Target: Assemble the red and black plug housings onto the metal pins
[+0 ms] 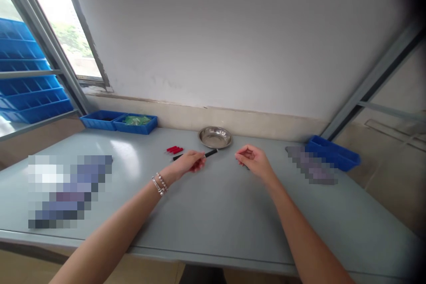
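My left hand (190, 163) is closed round a thin black pen-like stick (211, 153) that points right, toward the metal bowl (214, 137). Something red shows under its fingers. My right hand (253, 159) hovers a little to the right with its fingers curled; a small dark piece peeks out beneath it, too small to name. Two or three small red pieces (174, 149) lie on the grey table (213, 213) just left of my left hand. A beaded bracelet sits on my left wrist.
Two blue trays (118, 121) stand at the back left, one with green stuff inside. Another blue tray (333, 152) sits at the back right. Blurred patches cover parts of the table at left and right. A wall rises behind; stacked blue bins fill the far left.
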`<state>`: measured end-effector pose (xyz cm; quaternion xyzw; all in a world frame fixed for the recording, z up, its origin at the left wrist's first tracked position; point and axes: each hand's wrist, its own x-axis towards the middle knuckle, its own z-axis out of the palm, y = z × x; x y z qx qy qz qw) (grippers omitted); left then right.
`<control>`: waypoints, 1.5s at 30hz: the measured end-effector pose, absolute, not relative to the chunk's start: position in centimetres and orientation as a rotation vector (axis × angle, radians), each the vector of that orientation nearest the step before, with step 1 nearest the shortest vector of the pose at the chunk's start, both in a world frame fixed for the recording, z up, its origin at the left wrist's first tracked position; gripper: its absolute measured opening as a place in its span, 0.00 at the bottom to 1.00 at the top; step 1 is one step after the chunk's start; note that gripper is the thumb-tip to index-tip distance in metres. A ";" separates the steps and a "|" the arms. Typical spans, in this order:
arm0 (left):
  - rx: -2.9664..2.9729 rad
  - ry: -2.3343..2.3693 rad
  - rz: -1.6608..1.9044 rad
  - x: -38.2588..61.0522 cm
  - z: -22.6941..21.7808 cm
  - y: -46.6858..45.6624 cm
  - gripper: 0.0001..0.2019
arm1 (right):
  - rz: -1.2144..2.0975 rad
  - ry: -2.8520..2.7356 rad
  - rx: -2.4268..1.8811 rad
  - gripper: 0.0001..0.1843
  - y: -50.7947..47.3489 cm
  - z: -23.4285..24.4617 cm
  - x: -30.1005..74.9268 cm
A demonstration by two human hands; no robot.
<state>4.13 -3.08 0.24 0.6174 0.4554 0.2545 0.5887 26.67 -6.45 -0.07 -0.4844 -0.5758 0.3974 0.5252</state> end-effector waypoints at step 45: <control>2.220 2.069 0.456 -5.0 -3.0 3.6 0.17 | -0.052 -1.814 -1.998 0.09 -3.0 -6.2 29.2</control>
